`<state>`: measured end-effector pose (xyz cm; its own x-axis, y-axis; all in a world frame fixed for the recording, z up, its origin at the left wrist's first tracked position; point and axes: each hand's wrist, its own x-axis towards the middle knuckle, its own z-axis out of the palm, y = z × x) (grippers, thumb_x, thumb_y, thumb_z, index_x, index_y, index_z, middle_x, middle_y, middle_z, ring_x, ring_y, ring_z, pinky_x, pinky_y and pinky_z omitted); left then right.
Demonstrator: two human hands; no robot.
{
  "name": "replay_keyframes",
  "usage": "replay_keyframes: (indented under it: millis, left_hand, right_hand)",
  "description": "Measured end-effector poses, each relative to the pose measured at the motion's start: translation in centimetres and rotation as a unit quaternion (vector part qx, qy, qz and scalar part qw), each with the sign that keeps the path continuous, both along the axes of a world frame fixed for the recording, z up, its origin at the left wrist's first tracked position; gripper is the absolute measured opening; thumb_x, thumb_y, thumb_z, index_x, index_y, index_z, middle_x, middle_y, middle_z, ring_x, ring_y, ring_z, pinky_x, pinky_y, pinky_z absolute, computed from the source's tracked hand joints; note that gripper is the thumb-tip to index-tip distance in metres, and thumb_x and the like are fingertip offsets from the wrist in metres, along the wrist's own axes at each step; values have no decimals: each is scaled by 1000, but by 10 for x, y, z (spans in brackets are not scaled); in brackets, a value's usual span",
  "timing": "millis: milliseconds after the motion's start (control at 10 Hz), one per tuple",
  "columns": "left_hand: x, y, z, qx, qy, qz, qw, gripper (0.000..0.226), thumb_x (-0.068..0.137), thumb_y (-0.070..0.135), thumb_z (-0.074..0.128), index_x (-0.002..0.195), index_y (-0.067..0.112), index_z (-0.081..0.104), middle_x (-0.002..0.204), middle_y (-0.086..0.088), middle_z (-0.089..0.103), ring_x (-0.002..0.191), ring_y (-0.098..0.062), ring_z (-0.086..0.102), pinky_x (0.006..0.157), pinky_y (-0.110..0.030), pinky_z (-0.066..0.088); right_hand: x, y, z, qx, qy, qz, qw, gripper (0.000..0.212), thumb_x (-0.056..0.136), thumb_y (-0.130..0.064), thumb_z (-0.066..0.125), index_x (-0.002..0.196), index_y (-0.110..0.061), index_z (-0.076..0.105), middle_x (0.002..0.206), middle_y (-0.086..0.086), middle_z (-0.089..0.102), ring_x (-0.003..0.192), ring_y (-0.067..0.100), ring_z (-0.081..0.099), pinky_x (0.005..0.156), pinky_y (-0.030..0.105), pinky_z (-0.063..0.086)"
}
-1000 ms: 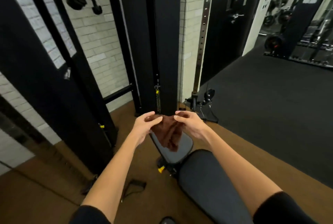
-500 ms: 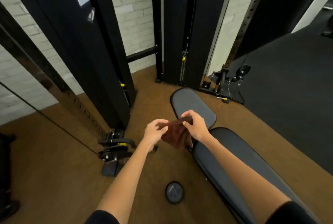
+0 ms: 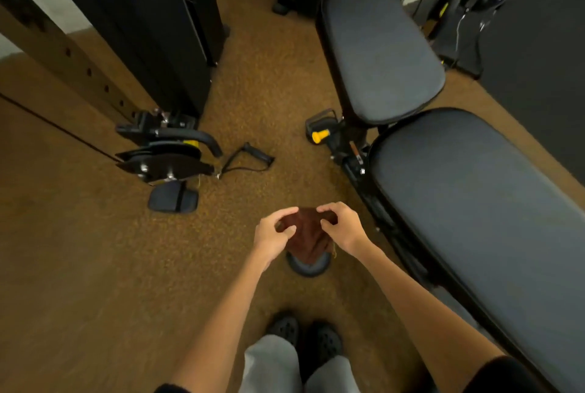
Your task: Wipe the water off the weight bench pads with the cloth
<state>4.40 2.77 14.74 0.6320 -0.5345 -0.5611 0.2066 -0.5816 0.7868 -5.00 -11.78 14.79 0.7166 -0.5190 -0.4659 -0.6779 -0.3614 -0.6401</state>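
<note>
- A crumpled dark brown cloth (image 3: 306,236) is held in the air between both hands, left of the grey padded weight bench pads (image 3: 474,202).
- Its upper left edge is pinched by the left hand (image 3: 273,236), fingers curled.
- Its upper right edge is gripped by the right hand (image 3: 343,226).
- The cloth appears clear of the pads.

A gym: padded weight bench (image 3: 468,202) beside cable machine (image 3: 164,152)

Dim, warm indoor light; soft overall blur; wide-angle bending at edges; faint sheen on bench pads (image 3: 474,202).
</note>
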Motion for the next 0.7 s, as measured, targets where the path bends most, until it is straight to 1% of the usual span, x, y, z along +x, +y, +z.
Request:
replay_keyframes:
  millis: [100,200,300,400,500,600,700]
  left_hand:
    - [-15,9,-68,14,8,-29,999,46,88,1,60,125,29,61,128,6,60,118,-9,53,105,-33,43]
    - [-26,16,-123,22,-8,-65,998,50,87,0,61,127,30,59,125,8,60,115,-5,53,102,-19,39]
    - [-32,16,-165,28,-61,-103,992,52,86,-4,61,130,23,57,130,4,57,120,-7,50,99,-12,33]
    - [-38,13,-189,37,-135,-116,983,56,86,-5,57,133,25,54,131,4,53,120,-11,46,98,-10,27]
    - [-46,11,-196,56,-197,-141,969,57,90,-3,49,137,30,49,132,3,45,119,-15,39,96,-13,20]
    - [-50,10,-191,94,-229,-138,959,55,94,6,47,138,38,43,138,3,35,120,-17,33,103,-27,29]
    - [-51,13,-170,139,-201,-133,961,55,99,21,45,144,45,26,146,7,25,128,-17,28,104,-37,34]
  right_hand:
    - [-19,9,-66,9,11,-1,1000,30,90,-3,60,119,-9,65,117,8,60,111,20,56,80,8,28]
    - [-36,17,-123,16,-3,-8,1000,30,89,0,60,117,-9,66,116,7,59,112,21,57,88,11,33]
    - [-46,24,-165,1,-24,-13,1000,34,90,3,56,120,-8,65,121,5,57,118,20,54,101,19,36]
    - [-51,34,-190,-49,-68,-34,996,36,91,4,52,122,-10,63,125,3,55,119,20,51,106,33,40]
    - [-53,45,-199,-115,-49,-25,992,39,93,1,50,127,-16,58,131,2,52,120,22,46,105,37,40]
    - [-53,48,-197,-164,-1,-23,986,39,97,-8,47,132,-24,55,134,3,48,117,25,43,103,40,40]
    - [-56,47,-183,-121,26,-27,992,37,101,-22,43,136,-30,49,138,3,42,122,21,38,106,37,34]
